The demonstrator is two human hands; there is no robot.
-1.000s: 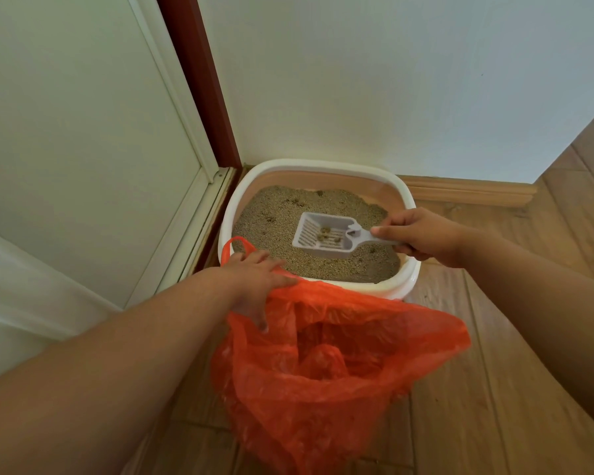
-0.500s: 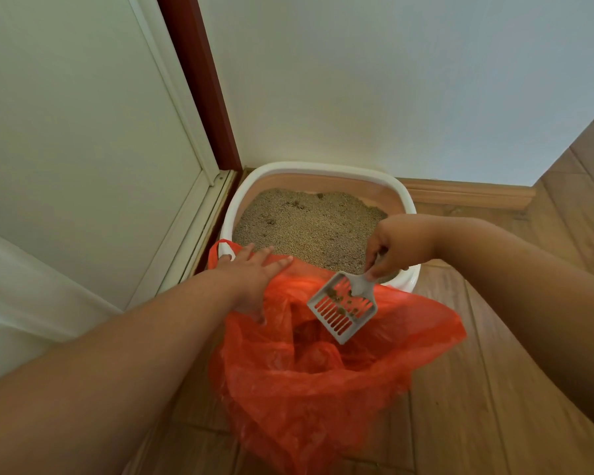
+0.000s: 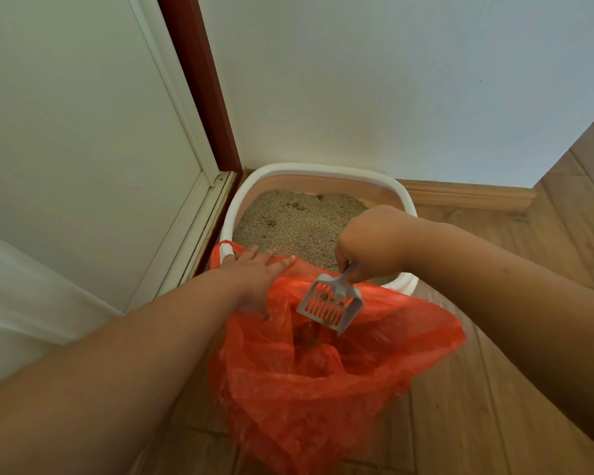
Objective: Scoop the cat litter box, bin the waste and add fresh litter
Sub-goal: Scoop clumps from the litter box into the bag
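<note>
Tipping the scoop [image 3: 330, 305] down over the orange bag [image 3: 323, 371], our right hand [image 3: 374, 245] pinches its handle, having swung it off the litter box [image 3: 319, 171]. Our left hand [image 3: 254, 279] holds the bag's edge against the box. Clumps cling to the slots, so this load is nearly binned.

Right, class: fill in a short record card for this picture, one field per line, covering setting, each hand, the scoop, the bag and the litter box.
setting: wooden floor, room corner
left hand: holds orange bag open at its rim
right hand: grips scoop by the handle
scoop: tilted down over the bag mouth, some clumps on it
litter box: white rim, holds litter, behind the bag
</note>
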